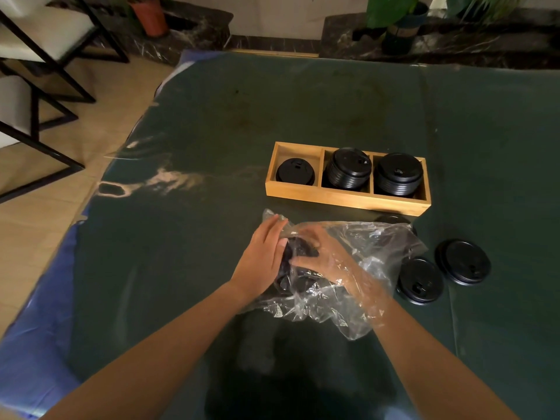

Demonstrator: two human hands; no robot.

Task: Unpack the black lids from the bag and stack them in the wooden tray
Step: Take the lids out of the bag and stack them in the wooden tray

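Observation:
A clear plastic bag [372,253] lies crumpled on the dark green table, with black lids [298,253] still inside. My right hand [324,256] is inside the bag, closed around those lids. My left hand [262,256] grips the bag's left end from outside. Behind stands the wooden tray [342,200] with three compartments: a low stack of lids [295,171] at left, tall stacks in the middle [348,166] and at right [398,172]. Loose lids lie right of the bag, one near [419,280], one farther right [463,262], one partly hidden behind the bag [391,219].
The table [212,122] is covered in dark green sheet with a blue edge at left. Black-framed chairs [39,56] stand on the floor at far left. Potted plants [400,28] sit on a dark ledge beyond the table.

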